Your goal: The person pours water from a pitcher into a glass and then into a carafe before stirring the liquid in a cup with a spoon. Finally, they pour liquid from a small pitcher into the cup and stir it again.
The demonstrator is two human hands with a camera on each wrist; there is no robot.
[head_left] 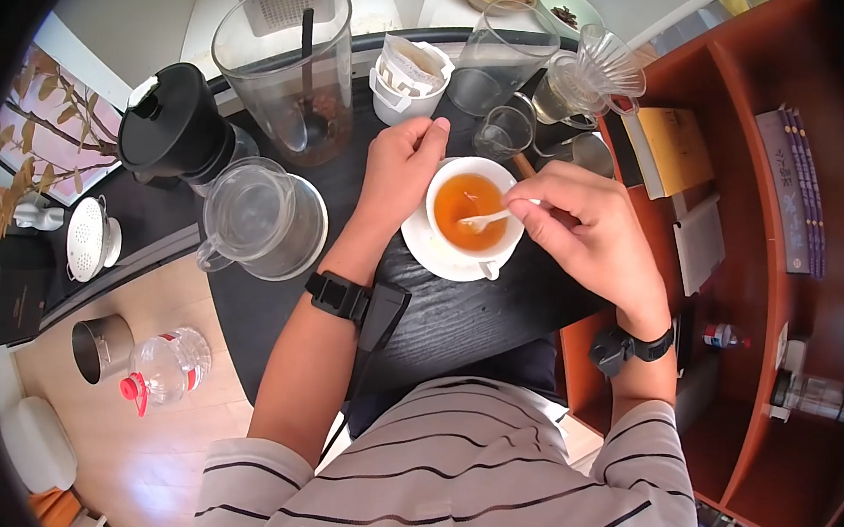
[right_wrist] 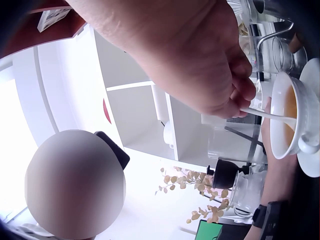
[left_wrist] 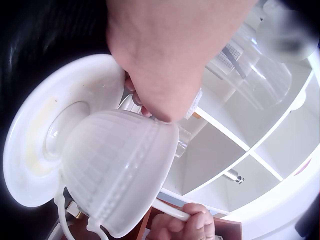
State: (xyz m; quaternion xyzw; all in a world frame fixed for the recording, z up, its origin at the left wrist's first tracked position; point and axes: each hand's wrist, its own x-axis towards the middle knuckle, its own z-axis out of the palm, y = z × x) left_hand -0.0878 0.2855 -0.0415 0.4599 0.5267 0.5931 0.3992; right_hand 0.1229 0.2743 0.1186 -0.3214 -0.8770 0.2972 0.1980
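Observation:
A white cup (head_left: 450, 192) of amber liquid stands on a white saucer (head_left: 421, 251) on the black table. The right hand (head_left: 586, 228) pinches the handle of a small white spoon (head_left: 487, 220), whose bowl dips into the liquid. In the right wrist view the spoon (right_wrist: 267, 114) slants over the cup's rim. Left of the cup, the left hand (head_left: 405, 167) rests loosely curled beside the saucer, thumb pointing away from the body. Its fingers are partly hidden behind the palm in the left wrist view, close to the saucer (left_wrist: 30, 150), with no thing visible in its grasp.
A lidded glass server (head_left: 256, 214), a black grinder (head_left: 178, 127) and a tall glass vessel (head_left: 279, 60) stand on the left. Behind are a white cup with a drip bag (head_left: 408, 82) and a glass pitcher (head_left: 503, 135). A brown bookshelf (head_left: 738, 90) borders the right side.

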